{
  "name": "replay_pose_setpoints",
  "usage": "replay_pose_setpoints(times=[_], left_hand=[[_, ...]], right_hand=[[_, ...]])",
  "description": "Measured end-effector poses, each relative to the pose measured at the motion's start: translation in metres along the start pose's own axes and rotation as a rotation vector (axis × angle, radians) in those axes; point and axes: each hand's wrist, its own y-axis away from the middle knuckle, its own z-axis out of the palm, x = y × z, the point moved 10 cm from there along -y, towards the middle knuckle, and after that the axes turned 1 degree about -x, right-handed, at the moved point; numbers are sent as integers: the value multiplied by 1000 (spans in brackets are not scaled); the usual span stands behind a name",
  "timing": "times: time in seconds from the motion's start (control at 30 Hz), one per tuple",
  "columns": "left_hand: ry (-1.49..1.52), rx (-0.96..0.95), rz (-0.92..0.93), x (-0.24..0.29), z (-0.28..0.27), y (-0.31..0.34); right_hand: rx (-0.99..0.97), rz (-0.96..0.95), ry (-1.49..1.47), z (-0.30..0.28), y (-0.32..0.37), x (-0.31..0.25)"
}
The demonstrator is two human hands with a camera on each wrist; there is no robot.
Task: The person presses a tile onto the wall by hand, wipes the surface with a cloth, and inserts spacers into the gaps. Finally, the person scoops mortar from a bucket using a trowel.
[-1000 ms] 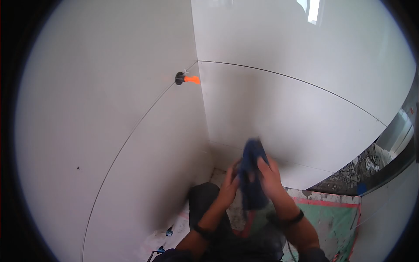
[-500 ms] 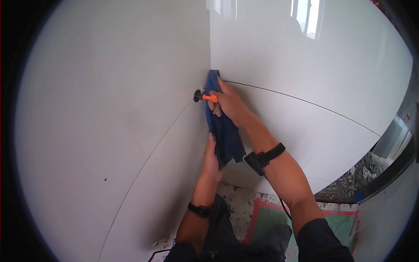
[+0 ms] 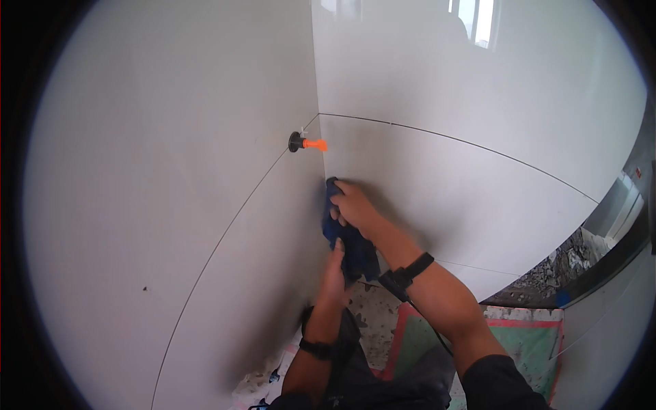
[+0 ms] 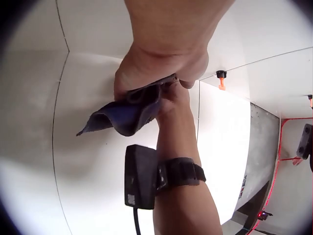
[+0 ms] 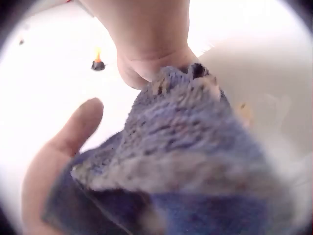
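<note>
A blue cloth (image 3: 360, 254), worn and fuzzy at its edge, is bunched in the corner where two white wall panels meet. My right hand (image 3: 357, 207) grips its upper end against the corner, fingers curled into the fabric. Lower down, my left hand (image 3: 332, 279) holds the cloth's left side, thumb pointing up and the other fingers hidden behind it. In the right wrist view the cloth (image 5: 181, 142) spreads across the foreground beside the left thumb (image 5: 88, 122). A loose flap of the cloth (image 4: 122, 117) hangs below my left hand in the left wrist view.
Above the hands, a black tile leveler with an orange handle (image 3: 311, 144) sticks out from the left panel's joint. A green floor sheet edged with red tape (image 3: 519, 342) lies below right. Rubble (image 3: 547, 277) shows past the right panel's edge.
Both hands carried the cloth from low in front of the body up to the corner beside the orange leveler. Since then, hands and cloth have slid down the corner, below the leveler.
</note>
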Motion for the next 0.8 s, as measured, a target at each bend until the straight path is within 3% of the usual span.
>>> replay_pose_setpoints(times=[0.03, 0.07, 0.13, 0.17, 0.27, 0.57, 0.8], left_hand=[[-2, 82, -41, -8, -5, 7], [-1, 155, -70, -9, -7, 3], [-10, 78, -6, 4, 11, -5], [-23, 17, 43, 13, 21, -4], [-20, 14, 81, 37, 41, -13], [3, -95, 116, 51, 52, -20], [-42, -97, 71, 32, 49, -19]], right_hand=[[67, -48, 208, -6, 0, 6], [76, -70, 217, -7, 6, -9], [300, -466, 877, -2, 46, -90], [298, -463, 876, -3, 44, -101], [394, -536, 1267, -14, 21, -145], [258, -472, 1420, -11, 3, -171], [303, -405, 1523, -33, 12, -164]])
